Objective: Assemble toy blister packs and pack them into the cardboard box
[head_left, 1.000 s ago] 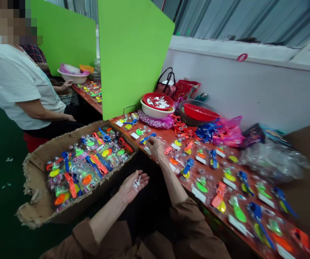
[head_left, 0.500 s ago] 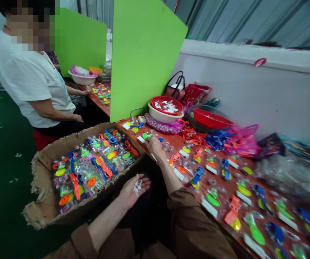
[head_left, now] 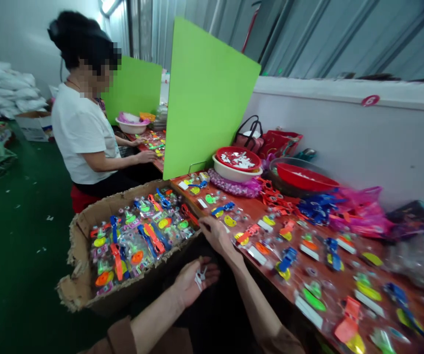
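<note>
My left hand (head_left: 194,281) lies palm up below the table edge, its fingers loosely cupped around a few small white plastic pieces (head_left: 199,278). My right hand (head_left: 217,235) reaches to the near edge of the table (head_left: 259,209), fingers bent down among clear blister packs of coloured toys (head_left: 249,235). What its fingertips hold, if anything, I cannot make out. A torn cardboard box (head_left: 82,285) full of packed toys sits to the left of both hands.
A green divider (head_left: 208,93) stands at the table's left end. Behind it a person in a white shirt (head_left: 81,130) works at another table. A white bowl with a red tray of white pieces (head_left: 238,163), a red basin (head_left: 303,177) and bags line the wall.
The view has swung up and left, showing more of the person nearby. My right hand has drawn back from the far packs to the near table edge. My left hand still holds the white pieces.
</note>
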`<state>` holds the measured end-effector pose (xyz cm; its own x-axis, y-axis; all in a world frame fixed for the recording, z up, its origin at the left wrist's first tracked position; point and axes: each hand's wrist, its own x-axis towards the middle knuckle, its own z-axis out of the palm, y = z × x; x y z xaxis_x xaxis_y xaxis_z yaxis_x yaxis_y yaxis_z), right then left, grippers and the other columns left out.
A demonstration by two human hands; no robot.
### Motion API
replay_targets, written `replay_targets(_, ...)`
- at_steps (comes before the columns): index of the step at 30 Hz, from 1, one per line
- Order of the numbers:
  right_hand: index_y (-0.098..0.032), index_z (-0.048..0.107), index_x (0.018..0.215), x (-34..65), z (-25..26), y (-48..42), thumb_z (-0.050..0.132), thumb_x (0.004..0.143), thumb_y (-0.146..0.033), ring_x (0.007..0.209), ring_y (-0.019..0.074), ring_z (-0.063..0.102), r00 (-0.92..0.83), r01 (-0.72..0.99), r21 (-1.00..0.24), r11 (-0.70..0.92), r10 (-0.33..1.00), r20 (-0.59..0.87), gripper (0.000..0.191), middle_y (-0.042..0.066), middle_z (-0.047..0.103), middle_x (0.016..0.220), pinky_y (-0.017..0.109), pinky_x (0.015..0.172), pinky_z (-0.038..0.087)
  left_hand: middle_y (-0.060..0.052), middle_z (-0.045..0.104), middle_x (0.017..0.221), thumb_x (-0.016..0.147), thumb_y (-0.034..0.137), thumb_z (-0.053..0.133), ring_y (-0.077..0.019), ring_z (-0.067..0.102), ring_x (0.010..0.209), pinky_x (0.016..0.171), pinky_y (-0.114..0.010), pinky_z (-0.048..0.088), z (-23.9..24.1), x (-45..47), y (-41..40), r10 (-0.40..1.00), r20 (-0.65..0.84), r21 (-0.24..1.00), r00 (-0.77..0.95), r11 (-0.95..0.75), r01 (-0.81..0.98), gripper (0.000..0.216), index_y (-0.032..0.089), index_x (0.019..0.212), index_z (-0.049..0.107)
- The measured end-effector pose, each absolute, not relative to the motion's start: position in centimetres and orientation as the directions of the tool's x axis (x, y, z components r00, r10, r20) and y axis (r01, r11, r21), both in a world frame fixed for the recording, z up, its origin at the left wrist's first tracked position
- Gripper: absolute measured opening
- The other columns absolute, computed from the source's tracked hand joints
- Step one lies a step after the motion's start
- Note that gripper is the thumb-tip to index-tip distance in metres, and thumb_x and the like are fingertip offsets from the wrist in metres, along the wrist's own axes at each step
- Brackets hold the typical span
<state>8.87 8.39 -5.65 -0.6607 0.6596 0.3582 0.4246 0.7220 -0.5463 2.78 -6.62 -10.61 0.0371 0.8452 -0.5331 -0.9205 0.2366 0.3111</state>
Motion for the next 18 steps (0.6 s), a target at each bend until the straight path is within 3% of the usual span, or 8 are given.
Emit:
replay_targets(2,-0.018,0.071,0.091,9.4,-7.0,6.5,0.05,0.093,-0.027,0.078,0.0185,0.065,-0.712,0.319,-0.659,0.681,0.631,0.307,0.023,0.005,0.071,0.085,0.028,0.074,0.048,-0.015,0.074,0.081,0.095,0.022,0.056,-0.0241,0.073,0.072,0.077,-0.036,0.054,-11.4,3.3,-7.6,0.849,-0.525,0.3,0.058,0.248,-0.921,0.02,0.006,0.091,0.068)
replay_targets(9,-0.019,0.07,0.082,9.7,-12.8,2.9,0.056,0.086,-0.05,0.064,0.0197,0.06,-0.679,0.235,-0.897,0.376,0.723,0.125,0.033,0.002,0.064,0.067,0.029,0.061,0.047,-0.016,0.072,0.078,0.087,0.025,0.068,-0.0253,0.073,0.073,0.081,-0.037,0.052,-14.4,2.4,-11.2,0.867,-0.49,0.25,0.088,0.237,-0.939,0.017,0.008,0.086,0.07)
replay_targets(18,-0.024,0.071,0.069,10.6,-13.9,-1.8,0.065,0.073,-0.067,0.065,0.0246,0.062,-0.655,0.145,-0.975,0.169,0.755,0.034,0.043,0.002,0.062,0.063,0.034,0.061,0.049,-0.015,0.071,0.068,0.09,0.018,0.064,-0.0216,0.069,0.062,0.076,-0.036,0.053,-12.7,0.7,-12.8,0.841,-0.539,0.348,-0.053,0.164,-0.923,0.019,0.007,0.077,0.071)
